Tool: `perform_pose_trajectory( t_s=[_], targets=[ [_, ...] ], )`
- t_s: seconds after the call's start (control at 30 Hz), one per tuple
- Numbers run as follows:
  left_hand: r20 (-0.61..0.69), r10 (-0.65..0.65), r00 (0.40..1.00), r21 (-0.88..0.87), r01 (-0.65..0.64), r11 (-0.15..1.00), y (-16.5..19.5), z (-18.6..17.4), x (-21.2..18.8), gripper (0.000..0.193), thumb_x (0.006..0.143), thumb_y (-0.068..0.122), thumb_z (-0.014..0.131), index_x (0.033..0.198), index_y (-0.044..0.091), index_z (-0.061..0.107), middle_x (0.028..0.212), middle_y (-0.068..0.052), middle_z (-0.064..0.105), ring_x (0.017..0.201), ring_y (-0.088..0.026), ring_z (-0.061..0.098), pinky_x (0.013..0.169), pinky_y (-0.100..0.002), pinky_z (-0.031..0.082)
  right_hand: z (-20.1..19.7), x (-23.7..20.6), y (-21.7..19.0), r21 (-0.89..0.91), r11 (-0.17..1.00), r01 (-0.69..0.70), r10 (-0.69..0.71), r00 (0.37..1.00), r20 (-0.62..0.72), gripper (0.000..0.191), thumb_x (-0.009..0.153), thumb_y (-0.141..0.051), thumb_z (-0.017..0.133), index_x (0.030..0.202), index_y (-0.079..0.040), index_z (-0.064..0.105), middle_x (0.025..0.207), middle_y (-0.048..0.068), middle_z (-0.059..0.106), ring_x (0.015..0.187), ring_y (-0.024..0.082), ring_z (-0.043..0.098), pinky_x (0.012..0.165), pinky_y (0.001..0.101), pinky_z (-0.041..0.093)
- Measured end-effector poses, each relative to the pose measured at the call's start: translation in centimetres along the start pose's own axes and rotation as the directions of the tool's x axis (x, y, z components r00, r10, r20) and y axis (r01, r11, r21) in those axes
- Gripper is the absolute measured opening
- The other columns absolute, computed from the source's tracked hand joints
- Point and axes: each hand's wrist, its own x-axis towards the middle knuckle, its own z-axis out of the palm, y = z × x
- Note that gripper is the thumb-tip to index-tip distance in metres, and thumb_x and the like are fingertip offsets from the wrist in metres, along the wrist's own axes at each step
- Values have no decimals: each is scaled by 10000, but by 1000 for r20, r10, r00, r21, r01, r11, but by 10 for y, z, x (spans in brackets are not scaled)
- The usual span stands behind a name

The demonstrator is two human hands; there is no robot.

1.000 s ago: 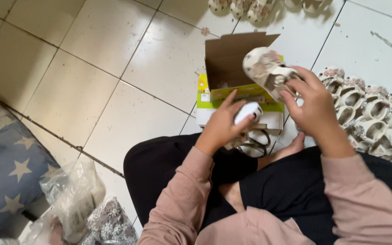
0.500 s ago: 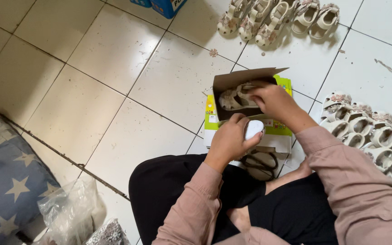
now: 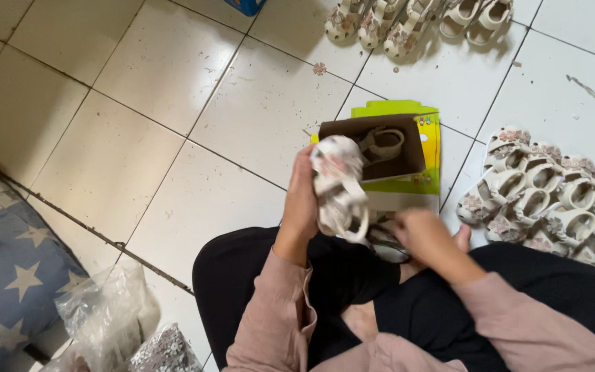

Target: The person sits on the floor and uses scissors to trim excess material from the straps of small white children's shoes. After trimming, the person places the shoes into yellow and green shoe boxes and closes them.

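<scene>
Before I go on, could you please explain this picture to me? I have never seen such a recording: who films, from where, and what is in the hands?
There is no machine here. A person sits on a tiled floor and wears a camera on the head, so the one view looks down at their own two hands. The left hand holds a white sandal with flower decoration in its grip. The right hand is low by the lap, at another sandal; whether it grips it is unclear. In front stands an open shoe box with one sandal inside. More white sandals lie at the right, others at the top.
</scene>
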Motion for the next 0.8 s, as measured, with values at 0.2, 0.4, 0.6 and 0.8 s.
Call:
perform_pose_trajectory(
  t_s=[0.2, 0.4, 0.6, 0.8],
  targets=[
    [70, -23, 997, -346, 46, 937, -15, 0, -8, 818, 1054, 645, 354, 1501, -37, 419, 1308, -232, 642, 1199, -327, 673, 1029, -467, 584, 78, -5, 0, -177, 983, 52, -19, 983, 184, 497, 856, -353, 708, 1299, -168, 577, 1101, 174, 669, 1085, 364, 628, 863, 469, 547],
    [212, 80, 974, -295, -15, 956, -3, 14, -31, 947, 937, 498, 702, 1634, 199, 136, 1458, -197, 475, 1309, -377, 567, 1055, -567, 535, 47, -14, -12, -43, 973, 227, -220, 968, 123, 616, 822, -286, 706, 1410, -284, 520, 1183, 181, 646, 1073, 381, 625, 843, 478, 540],
    [313, 137, 940, -391, -4, 921, 18, 22, -41, 1051, 914, 395, 811, 1662, 189, 102, 1511, -166, 439, 1397, -387, 507, 1099, -590, 529, 17, -23, -24, -128, 982, 139, -105, 964, 243, 566, 801, -180, 712, 1347, -249, 584, 1100, 105, 730, 1025, 330, 702, 835, 462, 562],
    [288, 247, 925, -363, -133, 922, 26, 20, -35, 1073, 898, 463, 829, 1678, 139, 166, 1577, -181, 428, 1432, -399, 487, 1105, -541, 522, -70, -58, -13, 407, 808, -426, 238, 868, 436, 542, 849, -227, 760, 1384, -163, 701, 779, 145, 746, 646, 309, 694, 581, 449, 549]
  ],
)
